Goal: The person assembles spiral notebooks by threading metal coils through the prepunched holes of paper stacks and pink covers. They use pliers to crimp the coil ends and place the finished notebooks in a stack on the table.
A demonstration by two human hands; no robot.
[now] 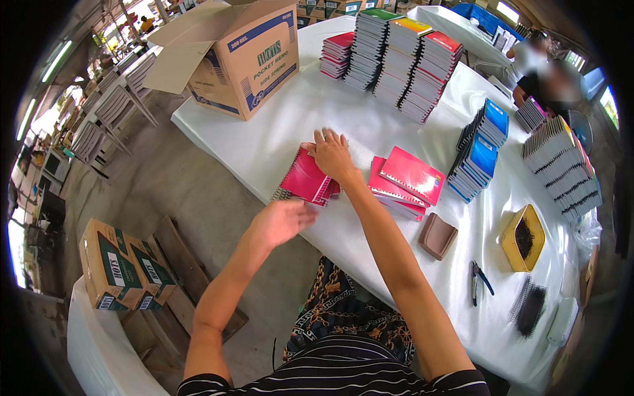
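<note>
The touched notebook (306, 175) is pink, the shirt (340, 369) white-striped black.

The right hand (333, 157) covers the upper right part of the pink notebooks (304, 177), so its grip underneath is hidden. The left hand (282, 223) is slightly blurred; whether its fingertips touch the notebooks' lower edge cannot be told. The walls and flaps of the big cardboard box (254, 63) hide its inside, and the upper edge cuts off its top. The dark pieces (524, 237) in the yellow tub (538, 251) are too small to tell apart. Across the counter (290, 135), a co-worker's head (563, 80) is blurred. The lower edge cuts off both striped sleeves (201, 384).
</note>
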